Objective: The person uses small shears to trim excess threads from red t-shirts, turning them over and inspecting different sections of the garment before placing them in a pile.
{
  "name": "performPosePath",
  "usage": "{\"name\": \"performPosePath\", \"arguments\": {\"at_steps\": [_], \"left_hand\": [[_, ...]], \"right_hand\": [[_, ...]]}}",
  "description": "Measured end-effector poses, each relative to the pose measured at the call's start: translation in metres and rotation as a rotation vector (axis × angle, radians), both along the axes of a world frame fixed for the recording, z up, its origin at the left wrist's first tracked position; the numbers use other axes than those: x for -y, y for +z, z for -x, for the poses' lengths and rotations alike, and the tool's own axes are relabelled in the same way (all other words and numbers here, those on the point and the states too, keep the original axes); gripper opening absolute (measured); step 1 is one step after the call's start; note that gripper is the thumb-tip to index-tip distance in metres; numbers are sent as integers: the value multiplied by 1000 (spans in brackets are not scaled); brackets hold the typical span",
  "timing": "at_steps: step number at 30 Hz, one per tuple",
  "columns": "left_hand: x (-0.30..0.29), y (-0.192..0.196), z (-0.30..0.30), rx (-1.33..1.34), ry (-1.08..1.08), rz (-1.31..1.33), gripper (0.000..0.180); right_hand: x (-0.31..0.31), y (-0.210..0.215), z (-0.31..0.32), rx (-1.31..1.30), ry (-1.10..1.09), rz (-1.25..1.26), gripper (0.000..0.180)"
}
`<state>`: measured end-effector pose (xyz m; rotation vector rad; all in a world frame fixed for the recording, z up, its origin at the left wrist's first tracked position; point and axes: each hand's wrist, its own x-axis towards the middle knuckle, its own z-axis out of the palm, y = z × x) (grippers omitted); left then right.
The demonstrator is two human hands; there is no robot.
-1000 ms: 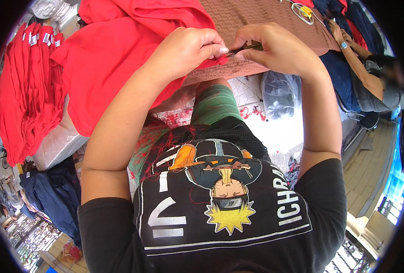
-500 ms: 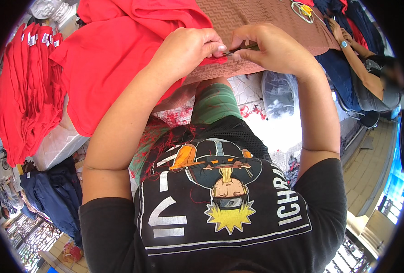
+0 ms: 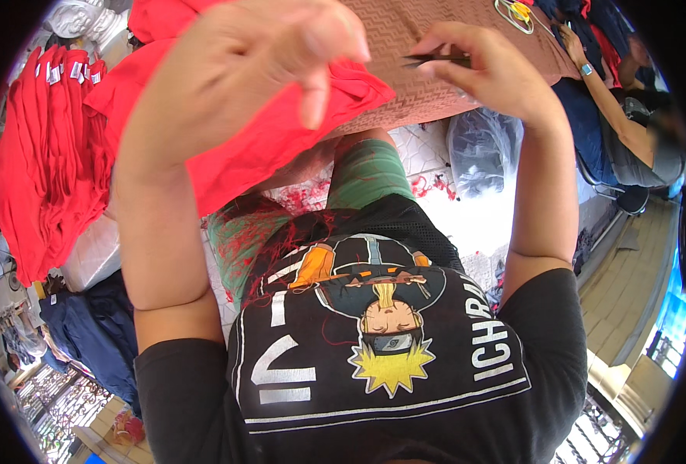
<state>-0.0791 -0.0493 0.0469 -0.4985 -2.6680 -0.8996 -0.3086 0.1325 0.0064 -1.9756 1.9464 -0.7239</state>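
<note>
Red garment (image 3: 281,147): lies bunched at the near edge of the table (image 3: 435,93), on a brown patterned cloth, with part of it hanging over the edge toward the person's lap.

Thread snips (image 3: 439,58): a thin dark tool, pinched between thumb and fingers of the right hand (image 3: 490,73), blades pointing left toward the garment. The tool is just beside the red fabric, not visibly touching it.

Left hand (image 3: 242,69): raised above the garment, close to the camera, fingers loosely curled and narrow. Whether it holds a thread end cannot be told; nothing is visible between the fingers.

Progress, as a judgement: trimming of this garment appears to be under way. Loose red threads (image 3: 281,232) on the lap indicate cuts already made. A row of red garments (image 3: 41,155) hangs at the left.

Surroundings: a clear plastic bag (image 3: 482,147) under the table; another person's arm (image 3: 613,100) at the far right
</note>
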Motion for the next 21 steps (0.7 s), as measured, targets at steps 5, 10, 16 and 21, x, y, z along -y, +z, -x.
{"name": "performPosePath", "arguments": {"at_steps": [5, 10, 16, 21], "left_hand": [[-9, 3, -4, -56, 169, -136, 28], [-11, -84, 38, -8, 376, 92, 31], [-23, -115, 40, -3, 515, 276, 20], [-25, -86, -2, -322, 605, 327, 22]], "right_hand": [[-5, -13, 20, 234, -112, 79, 24], [11, -50, 22, 167, -388, -171, 31], [43, -96, -21, 701, -449, -481, 39], [49, -100, -43, 1145, -250, -129, 39]]}}
